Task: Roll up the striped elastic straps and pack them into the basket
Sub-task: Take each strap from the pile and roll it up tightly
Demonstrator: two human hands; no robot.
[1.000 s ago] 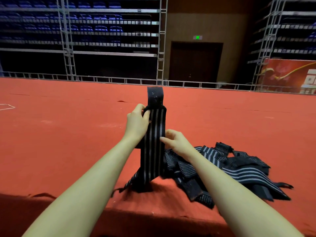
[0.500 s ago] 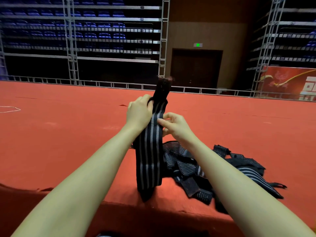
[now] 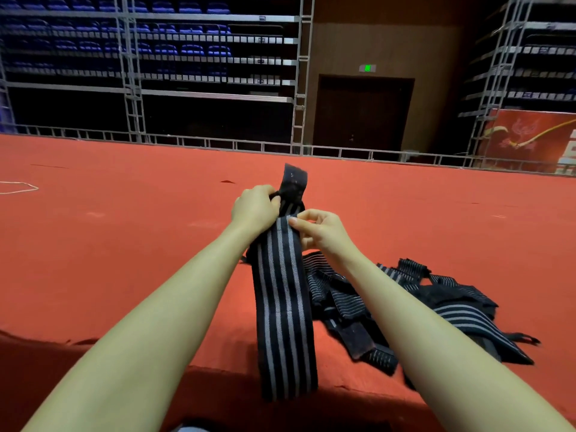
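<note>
- A thin white cord (image 3: 18, 187) lies on the red carpet (image 3: 124, 244) far to the left.
- Behind the carpet on the left stand metal racks with rows of blue seats (image 3: 162, 42).
- The left hand (image 3: 256, 209) is held up in the middle of the view. Its fingers are curled tight around the top part of one striped strap (image 3: 285, 304).
- A plain dark end of that strap sticks up above the left hand.
- The rest of the strap hangs straight down between the two arms. Its low end drops past the front edge of the carpet.
- The right hand (image 3: 322, 230) is just beside the left one. Its thumb and first finger pinch the right edge of the same strap, a little lower down.
- The other right fingers are bent, and I cannot tell if they touch the strap.
- A loose pile of straps (image 3: 414, 307) lies on the carpet to the right, partly under the right arm.
- A dark door (image 3: 361, 113) is in the back wall, with a small green sign (image 3: 367, 68) above it.
- A red banner (image 3: 530, 138) hangs far to the right.
</note>
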